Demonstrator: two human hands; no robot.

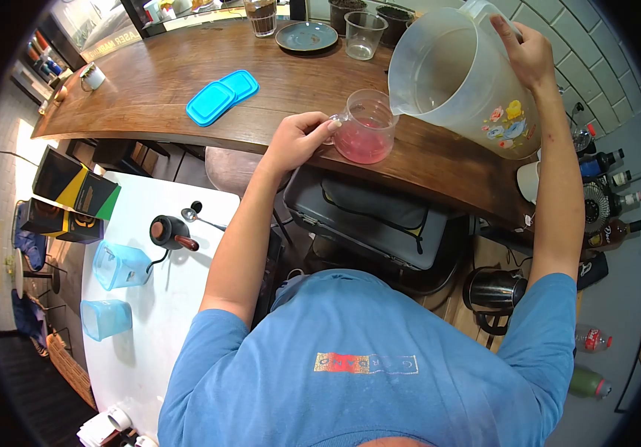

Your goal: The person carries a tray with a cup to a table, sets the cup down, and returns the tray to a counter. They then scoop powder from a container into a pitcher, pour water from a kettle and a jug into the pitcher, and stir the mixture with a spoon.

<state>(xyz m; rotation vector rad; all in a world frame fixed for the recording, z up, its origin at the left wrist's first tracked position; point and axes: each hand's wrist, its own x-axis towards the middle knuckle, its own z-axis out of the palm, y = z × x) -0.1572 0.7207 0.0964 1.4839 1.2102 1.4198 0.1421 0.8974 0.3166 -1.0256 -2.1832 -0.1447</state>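
My left hand [300,140] is closed on the handle of a clear glass cup [366,134], which stands near the front edge of the wooden counter and holds pink liquid. My right hand [527,54] grips the handle of a large translucent pitcher [462,82] with flowers printed on its side. The pitcher is tilted to the left, its spout right beside the cup's rim. Whether liquid is running from the spout cannot be made out. Two blue lids [212,103] lie overlapping on the counter to the left of the cup.
Behind the cup are a blue-grey plate [306,36], an empty clear cup [364,36] and dark pots. On the lower white table [168,298] stand two blue containers [121,265], a small dark pot [168,232] and a spoon. A kettle [493,289] and bottles are at right.
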